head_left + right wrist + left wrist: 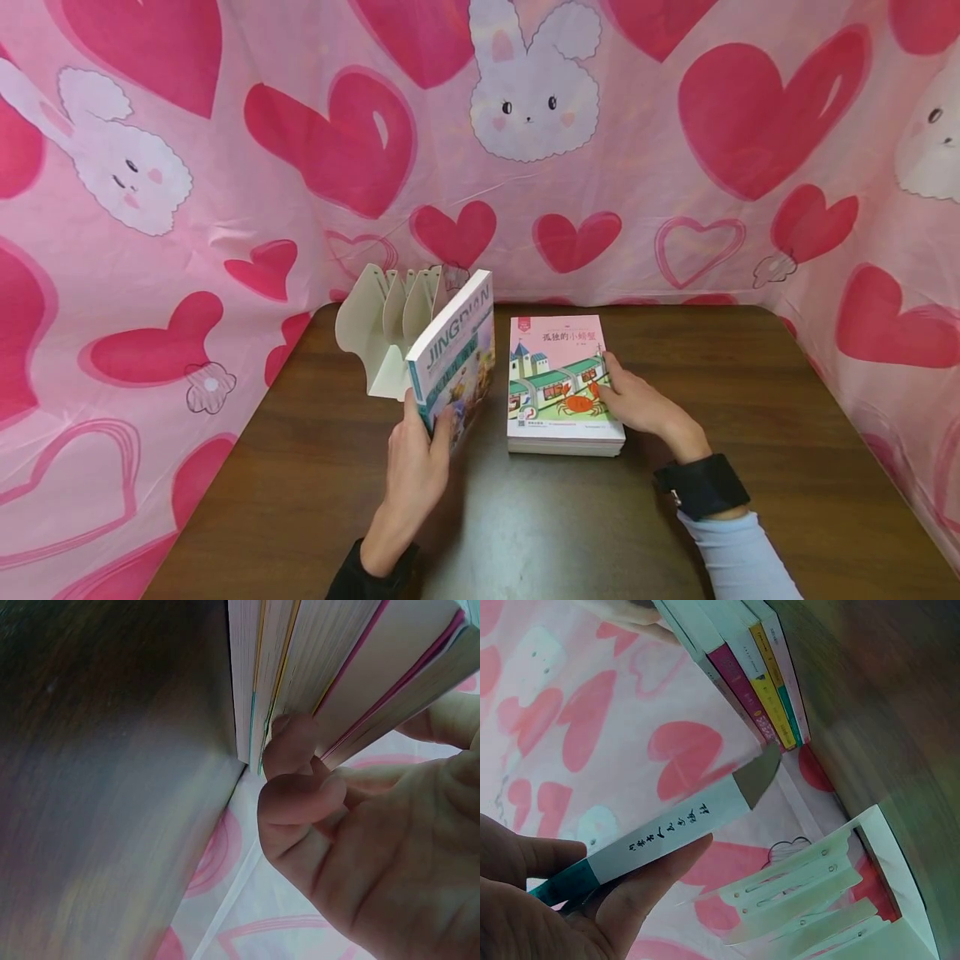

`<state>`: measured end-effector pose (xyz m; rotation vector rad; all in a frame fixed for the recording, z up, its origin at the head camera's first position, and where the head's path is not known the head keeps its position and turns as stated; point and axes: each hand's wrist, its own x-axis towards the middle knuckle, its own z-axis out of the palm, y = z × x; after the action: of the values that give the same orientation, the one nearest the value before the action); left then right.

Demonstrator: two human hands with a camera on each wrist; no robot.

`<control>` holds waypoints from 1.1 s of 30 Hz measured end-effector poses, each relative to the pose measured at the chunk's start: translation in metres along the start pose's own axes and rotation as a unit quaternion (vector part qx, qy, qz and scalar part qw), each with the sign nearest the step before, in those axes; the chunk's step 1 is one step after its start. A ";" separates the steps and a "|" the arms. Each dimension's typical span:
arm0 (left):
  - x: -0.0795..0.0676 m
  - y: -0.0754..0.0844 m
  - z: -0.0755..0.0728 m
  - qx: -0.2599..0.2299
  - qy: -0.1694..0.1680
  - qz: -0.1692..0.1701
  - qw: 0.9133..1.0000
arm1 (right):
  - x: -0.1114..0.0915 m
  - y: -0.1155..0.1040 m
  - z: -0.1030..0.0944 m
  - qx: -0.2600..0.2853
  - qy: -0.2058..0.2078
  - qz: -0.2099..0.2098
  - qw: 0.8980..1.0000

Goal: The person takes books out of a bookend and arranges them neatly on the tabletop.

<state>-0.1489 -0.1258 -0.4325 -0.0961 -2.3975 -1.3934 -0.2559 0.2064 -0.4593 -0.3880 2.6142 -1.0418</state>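
Observation:
My left hand (416,471) grips a thick paperback book (467,358) by its near end, thumb on the cover, and keeps it raised and tilted on edge. Its cover reads JINGDIAN; the white and teal spine (667,836) shows in the left wrist view. To its right lies a stack of books (557,375), topped by a pink children's book with a red crab. My right hand (648,408) holds the stack's right side, thumb over the top cover. In the right wrist view, curled fingers (296,799) meet the page edges. Behind the raised book stands a cream file rack (360,321), partly hidden.
Everything stands on a dark brown wooden table (525,525). A pink cloth (630,242) printed with hearts and rabbits hangs around its back and sides. The rack's upright dividers (416,304) stand close by the raised book's left side.

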 end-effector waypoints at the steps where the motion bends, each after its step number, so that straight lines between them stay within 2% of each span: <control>1: 0.000 0.000 0.000 -0.003 0.000 0.001 1.000 | 0.000 0.000 0.000 -0.003 0.005 -0.003 1.000; 8: 0.005 -0.002 0.001 -0.022 0.010 0.019 1.000 | 0.000 -0.001 0.001 -0.037 0.051 -0.017 0.998; 15: 0.011 -0.004 0.000 -0.033 0.022 0.022 0.999 | 0.002 -0.003 0.003 -0.075 0.112 -0.049 0.990; 22: 0.014 -0.006 0.000 -0.049 0.037 0.023 0.998 | 0.004 -0.005 0.006 -0.068 0.130 -0.052 0.988; 33: 0.018 -0.008 -0.001 -0.072 0.092 0.048 0.992 | 0.007 -0.013 0.012 -0.021 0.168 -0.110 0.979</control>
<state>-0.1677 -0.1328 -0.4328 -0.1137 -2.1132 -1.4624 -0.2560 0.1878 -0.4597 -0.5655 2.9485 -1.2155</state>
